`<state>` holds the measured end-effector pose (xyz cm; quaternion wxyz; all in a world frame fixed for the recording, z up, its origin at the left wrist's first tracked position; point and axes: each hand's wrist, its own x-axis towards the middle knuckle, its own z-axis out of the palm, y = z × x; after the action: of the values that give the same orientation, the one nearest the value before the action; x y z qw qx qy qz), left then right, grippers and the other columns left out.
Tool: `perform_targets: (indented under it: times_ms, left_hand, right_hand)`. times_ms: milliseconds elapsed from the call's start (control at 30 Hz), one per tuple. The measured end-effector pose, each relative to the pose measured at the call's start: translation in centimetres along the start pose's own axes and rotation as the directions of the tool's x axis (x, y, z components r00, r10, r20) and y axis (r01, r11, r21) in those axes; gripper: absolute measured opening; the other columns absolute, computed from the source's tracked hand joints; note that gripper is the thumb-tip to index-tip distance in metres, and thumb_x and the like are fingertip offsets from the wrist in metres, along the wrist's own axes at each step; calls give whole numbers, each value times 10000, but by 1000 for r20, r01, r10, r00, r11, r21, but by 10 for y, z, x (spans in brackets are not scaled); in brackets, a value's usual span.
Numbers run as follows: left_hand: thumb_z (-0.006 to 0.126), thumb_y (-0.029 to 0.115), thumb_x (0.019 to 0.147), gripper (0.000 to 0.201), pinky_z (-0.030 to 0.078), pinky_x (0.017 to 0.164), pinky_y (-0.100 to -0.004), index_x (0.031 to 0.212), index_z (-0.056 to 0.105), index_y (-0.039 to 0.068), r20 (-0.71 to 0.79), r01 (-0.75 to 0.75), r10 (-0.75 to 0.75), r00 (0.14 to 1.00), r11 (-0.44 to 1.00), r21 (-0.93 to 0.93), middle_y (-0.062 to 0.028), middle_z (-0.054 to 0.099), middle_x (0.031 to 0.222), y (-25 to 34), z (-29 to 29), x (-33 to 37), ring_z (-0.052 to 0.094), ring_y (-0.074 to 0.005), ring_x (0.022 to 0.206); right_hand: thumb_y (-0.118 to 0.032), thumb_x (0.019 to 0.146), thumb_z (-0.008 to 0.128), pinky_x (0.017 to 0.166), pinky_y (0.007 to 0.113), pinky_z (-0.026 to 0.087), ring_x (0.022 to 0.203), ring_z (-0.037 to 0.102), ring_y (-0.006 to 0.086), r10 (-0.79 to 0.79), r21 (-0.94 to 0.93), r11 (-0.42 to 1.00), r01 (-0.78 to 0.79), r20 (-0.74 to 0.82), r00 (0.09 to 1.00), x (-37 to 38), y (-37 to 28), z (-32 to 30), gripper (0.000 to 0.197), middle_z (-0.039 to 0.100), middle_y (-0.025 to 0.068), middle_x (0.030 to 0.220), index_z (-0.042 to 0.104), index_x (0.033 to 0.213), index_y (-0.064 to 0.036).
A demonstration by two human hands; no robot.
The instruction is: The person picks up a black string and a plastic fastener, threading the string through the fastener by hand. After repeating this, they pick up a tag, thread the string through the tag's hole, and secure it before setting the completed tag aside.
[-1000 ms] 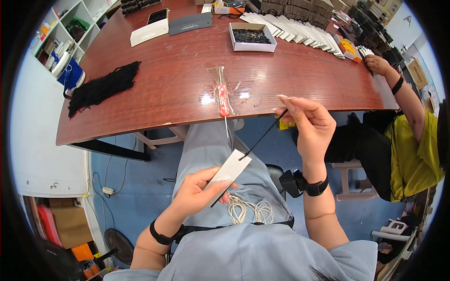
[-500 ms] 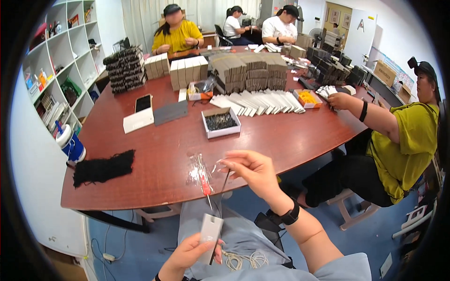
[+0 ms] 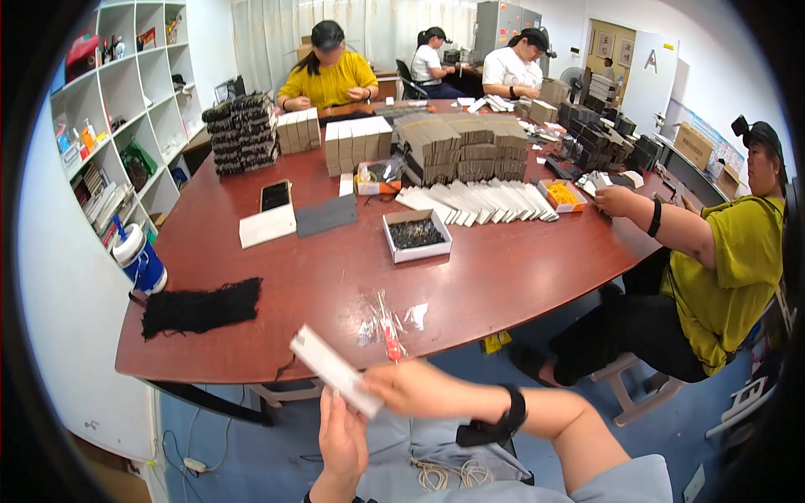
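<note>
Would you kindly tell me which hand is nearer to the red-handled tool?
Right. The right hand, gripping the white tag, is just below the red-handled tool in the picture; the left hand is lower still and to the tool's left.

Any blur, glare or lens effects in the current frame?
Head view: the right grip and white tag look motion-blurred; head view: bright glare patches show beside the red-handled tool; head view: dark vignetting surrounds the fisheye image.

One large dark letter point(image 3: 651, 60) stands on the white panel point(image 3: 654, 94); small dark print point(image 3: 693, 140) marks the brown carton point(image 3: 699, 156).
</note>
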<state>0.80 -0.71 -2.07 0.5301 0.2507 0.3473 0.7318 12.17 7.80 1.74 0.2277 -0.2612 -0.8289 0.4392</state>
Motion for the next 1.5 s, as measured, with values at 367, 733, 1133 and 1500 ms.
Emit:
perform_targets:
  times_ms: [367, 733, 1133, 1500]
  left_hand:
    - [287, 263, 877, 327, 400, 716, -327, 1077, 380, 21, 10, 126, -127, 992, 986, 105, -119, 501, 906, 5, -21, -4, 477, -197, 843]
    - [301, 261, 875, 312, 407, 664, -301, 963, 438, -5, -105, 217, -204, 973, 966, 138, -122, 513, 833, 0, -40, 1, 492, -188, 751]
    - [292, 232, 890, 308, 419, 682, -284, 952, 452, -24, -68, 257, -249, 966, 955, 149, -126, 531, 851, -7, -34, 6, 512, -171, 758]
    - [304, 231, 884, 303, 420, 675, -290, 896, 470, -22, -74, 270, -260, 963, 939, 213, -128, 526, 812, -3, -27, 5, 510, -183, 746]
  right_hand:
    - [-295, 805, 440, 658, 391, 449, 750, 578, 281, -61, -800, 559, -218, -302, 951, 160, 60, -162, 262, 596, 125, 767, 580, 815, -73]
    - [-334, 785, 458, 693, 369, 441, 805, 559, 274, 192, -889, 373, -265, -205, 960, 163, 127, -233, 289, 595, 100, 826, 600, 854, -92]
    - [-355, 755, 492, 655, 383, 447, 728, 572, 306, 250, -893, 276, -356, -291, 924, 140, 154, -241, 320, 600, 138, 763, 625, 782, -65]
    - [-371, 780, 461, 597, 341, 457, 656, 593, 244, 273, -948, 54, -312, -287, 918, 110, 151, -249, 362, 601, 98, 647, 626, 696, -60]
